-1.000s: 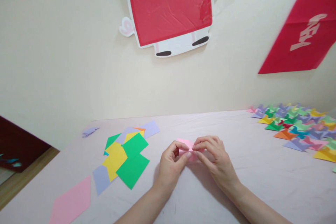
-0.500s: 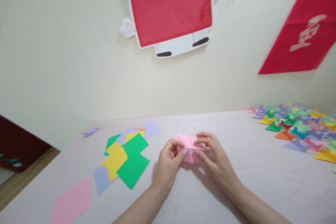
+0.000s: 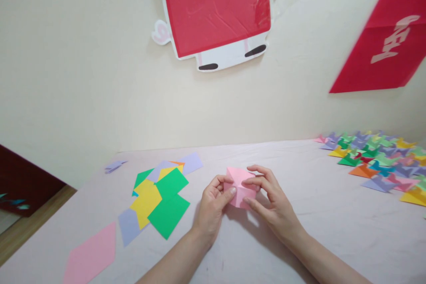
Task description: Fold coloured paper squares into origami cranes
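Observation:
A small pink origami paper [image 3: 238, 193] with crossing creases is held up just above the table, between my two hands. My left hand [image 3: 212, 204] pinches its left edge, with the thumb on the near face and the other fingers curled behind. At the right side, my right hand [image 3: 276, 204] has its thumb by the lower edge and its index finger on the face. The other right fingers reach around the right edge, partly hidden by the hand.
Loose paper squares, such as a green one [image 3: 169, 216], a yellow one [image 3: 146, 202] and a pink one [image 3: 91, 253], lie on the left. Rows of folded paper figures [image 3: 362, 170] stand at the right. A folded lilac piece [image 3: 115, 167] lies near the back wall [image 3: 233, 111].
The pink paper now shows more of its face, opened out or tilted toward me. My right index finger has moved inward onto it, and the right thumb has slid down toward its lower edge.

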Tool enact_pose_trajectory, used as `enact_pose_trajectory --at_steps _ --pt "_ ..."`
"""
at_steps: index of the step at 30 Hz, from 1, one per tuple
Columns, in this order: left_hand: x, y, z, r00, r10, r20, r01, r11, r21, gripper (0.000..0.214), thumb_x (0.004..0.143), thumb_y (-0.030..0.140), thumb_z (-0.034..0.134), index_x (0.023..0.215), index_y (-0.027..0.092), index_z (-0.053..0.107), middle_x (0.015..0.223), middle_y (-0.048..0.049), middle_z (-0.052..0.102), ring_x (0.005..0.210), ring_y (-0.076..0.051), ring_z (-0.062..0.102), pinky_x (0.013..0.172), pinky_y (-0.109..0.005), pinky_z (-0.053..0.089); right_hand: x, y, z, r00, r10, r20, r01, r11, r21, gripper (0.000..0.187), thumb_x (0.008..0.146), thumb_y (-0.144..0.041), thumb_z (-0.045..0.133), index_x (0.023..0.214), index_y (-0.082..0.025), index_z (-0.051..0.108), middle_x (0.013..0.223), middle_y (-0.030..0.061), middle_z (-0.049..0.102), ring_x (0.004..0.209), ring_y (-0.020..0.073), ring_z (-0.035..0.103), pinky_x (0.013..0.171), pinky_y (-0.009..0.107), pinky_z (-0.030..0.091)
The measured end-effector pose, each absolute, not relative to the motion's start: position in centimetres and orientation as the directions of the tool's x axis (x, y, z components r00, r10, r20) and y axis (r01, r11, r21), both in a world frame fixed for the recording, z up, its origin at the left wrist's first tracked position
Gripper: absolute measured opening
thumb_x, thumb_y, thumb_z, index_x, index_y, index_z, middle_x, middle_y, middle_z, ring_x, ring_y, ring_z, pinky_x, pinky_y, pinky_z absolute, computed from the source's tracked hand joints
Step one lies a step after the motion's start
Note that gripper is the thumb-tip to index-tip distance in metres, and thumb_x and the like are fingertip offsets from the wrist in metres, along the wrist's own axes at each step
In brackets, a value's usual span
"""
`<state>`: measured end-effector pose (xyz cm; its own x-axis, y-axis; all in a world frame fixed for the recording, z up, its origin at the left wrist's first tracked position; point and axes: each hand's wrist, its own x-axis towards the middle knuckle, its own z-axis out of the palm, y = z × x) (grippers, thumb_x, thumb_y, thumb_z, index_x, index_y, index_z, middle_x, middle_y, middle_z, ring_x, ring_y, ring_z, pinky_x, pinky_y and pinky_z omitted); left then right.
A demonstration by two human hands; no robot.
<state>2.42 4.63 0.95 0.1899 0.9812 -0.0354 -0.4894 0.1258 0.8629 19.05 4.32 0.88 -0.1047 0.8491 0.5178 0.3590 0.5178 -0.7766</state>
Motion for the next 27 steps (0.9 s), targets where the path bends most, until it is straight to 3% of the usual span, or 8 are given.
enact_pose_trajectory --at_steps 5,10,15,21,24,27 --pt "2.24 4.76 1.09 0.196 0.978 -0.068 -0.521 0.163 0.838 0.036 0.069 0.03 0.083 0.094 0.018 0.059 0.086 -0.0019 0.067 0.074 -0.013 0.061 0.07 -0.022 0.044 18.99 4.21 0.95 -0.075 0.865 0.496 0.345 0.49 -0.801 0.009 0.088 -0.024 0.059 0.095 -0.024 0.065 0.124 0.0094 0.057 0.096 0.0199 0.061 0.076 0.032 0.053" --pt "2.21 4.58 1.22 0.289 0.956 -0.057 -0.497 0.201 0.845 0.032 0.071 0.028 0.081 0.092 0.016 0.06 0.084 -0.0021 0.065 0.073 -0.013 0.059 0.069 -0.022 0.043 19.26 4.24 0.91 -0.076 0.852 0.518 0.344 0.51 -0.789 0.013 0.089 -0.021 0.057 0.082 -0.024 0.067 0.118 0.0076 0.061 0.113 0.0234 0.058 0.093 0.037 0.048" --pt "2.16 4.67 1.41 0.296 0.955 -0.035 -0.545 0.199 0.814 0.029 0.074 0.025 0.078 0.094 0.018 0.058 0.09 -0.0039 0.067 0.081 -0.017 0.063 0.076 -0.027 0.046 19.0 4.04 0.93 -0.102 0.861 0.499 0.345 0.501 -0.794 0.012 0.087 -0.023 0.06 0.097 -0.025 0.067 0.137 0.0093 0.051 0.087 0.017 0.063 0.082 0.034 0.054" --pt "2.0 4.84 1.2 0.27 0.961 -0.066 -0.556 0.211 0.804 0.038 0.069 0.026 0.081 0.099 0.019 0.059 0.093 -0.0045 0.069 0.081 -0.017 0.064 0.076 -0.026 0.046 18.95 4.0 0.87 -0.097 0.862 0.498 0.362 0.496 -0.789 0.016 0.089 -0.021 0.056 0.097 -0.026 0.068 0.137 0.0082 0.051 0.082 0.0155 0.064 0.081 0.035 0.055" --pt "1.98 4.79 1.17 0.288 0.956 -0.065 -0.554 0.221 0.803 0.044 0.069 0.024 0.081 0.107 0.02 0.06 0.099 -0.005 0.069 0.084 -0.018 0.065 0.078 -0.029 0.047 19.05 4.06 0.71 -0.098 0.857 0.506 0.37 0.503 -0.781 0.015 0.09 -0.023 0.057 0.1 -0.027 0.068 0.137 0.008 0.05 0.094 0.0187 0.064 0.085 0.037 0.054" --pt "1.96 4.74 1.13 0.254 0.964 -0.075 -0.551 0.208 0.809 0.045 0.068 0.022 0.081 0.109 0.019 0.061 0.099 -0.0055 0.07 0.084 -0.017 0.064 0.077 -0.027 0.047 19.05 4.21 0.52 -0.088 0.854 0.513 0.404 0.501 -0.765 0.025 0.085 -0.031 0.066 0.109 -0.028 0.065 0.142 0.0089 0.046 0.118 0.0257 0.054 0.098 0.043 0.049"
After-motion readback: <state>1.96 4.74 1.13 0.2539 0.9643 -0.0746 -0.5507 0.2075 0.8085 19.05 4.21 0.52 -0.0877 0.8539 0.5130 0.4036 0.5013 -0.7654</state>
